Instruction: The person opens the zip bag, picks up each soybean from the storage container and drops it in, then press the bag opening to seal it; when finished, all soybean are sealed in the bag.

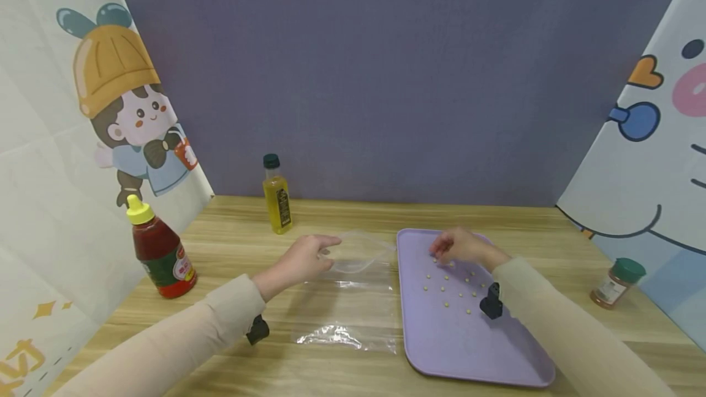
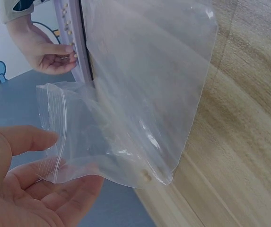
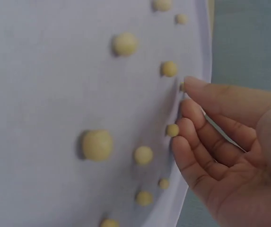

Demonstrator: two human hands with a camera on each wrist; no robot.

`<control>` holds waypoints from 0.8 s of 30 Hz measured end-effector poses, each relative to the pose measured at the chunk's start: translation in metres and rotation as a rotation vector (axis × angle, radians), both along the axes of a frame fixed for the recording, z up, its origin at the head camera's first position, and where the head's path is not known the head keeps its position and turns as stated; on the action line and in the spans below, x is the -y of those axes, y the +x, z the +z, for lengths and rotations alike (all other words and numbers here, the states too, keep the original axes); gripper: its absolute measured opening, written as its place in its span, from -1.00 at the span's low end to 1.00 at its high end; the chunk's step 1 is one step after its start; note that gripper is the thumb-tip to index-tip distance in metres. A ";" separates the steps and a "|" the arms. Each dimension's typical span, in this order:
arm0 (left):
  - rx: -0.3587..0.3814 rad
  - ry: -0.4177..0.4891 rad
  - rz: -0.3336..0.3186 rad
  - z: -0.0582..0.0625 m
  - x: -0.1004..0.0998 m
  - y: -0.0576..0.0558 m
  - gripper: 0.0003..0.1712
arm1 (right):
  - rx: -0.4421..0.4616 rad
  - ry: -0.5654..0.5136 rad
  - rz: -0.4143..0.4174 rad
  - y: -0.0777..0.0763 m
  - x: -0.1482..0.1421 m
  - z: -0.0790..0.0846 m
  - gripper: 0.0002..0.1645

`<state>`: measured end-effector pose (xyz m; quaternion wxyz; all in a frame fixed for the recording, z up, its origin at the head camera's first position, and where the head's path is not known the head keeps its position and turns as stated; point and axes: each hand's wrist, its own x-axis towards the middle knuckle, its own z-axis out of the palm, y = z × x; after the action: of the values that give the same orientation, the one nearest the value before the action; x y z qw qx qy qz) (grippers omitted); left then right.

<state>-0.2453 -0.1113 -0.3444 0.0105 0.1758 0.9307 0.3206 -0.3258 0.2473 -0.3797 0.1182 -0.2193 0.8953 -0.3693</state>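
In the head view my left hand holds the mouth of a clear zip bag that lies partly on the table. Its thumb and fingers are at the zip edge, and the bag's mouth gapes. A small beige round spot shows through the plastic in the left wrist view. Over the far part of the purple tray, my right hand pinches at a small yellow soybean, partly hidden by the thumb tip. Another soybean is close to its curled fingers. Several more soybeans lie scattered on the tray.
A red sauce bottle with a yellow cap stands at the left. Behind the bag is an oil bottle with a dark cap. At the right edge stands a green-lidded spice jar. A grey-blue cloth wall closes the back.
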 end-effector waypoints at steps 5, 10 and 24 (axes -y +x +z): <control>0.008 0.005 -0.008 0.000 0.000 0.001 -0.42 | 0.001 0.046 -0.040 0.000 0.001 -0.005 -0.82; -0.002 0.002 -0.009 -0.001 0.001 0.001 -0.42 | -0.014 0.064 -0.052 -0.001 0.001 -0.009 -0.90; -0.011 0.007 -0.004 -0.004 0.004 -0.001 -0.43 | 0.001 -0.007 -0.113 -0.001 0.003 -0.004 -0.82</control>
<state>-0.2461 -0.1149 -0.3487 0.0054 0.1793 0.9292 0.3230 -0.3269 0.2446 -0.3834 0.0969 -0.1687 0.9049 -0.3785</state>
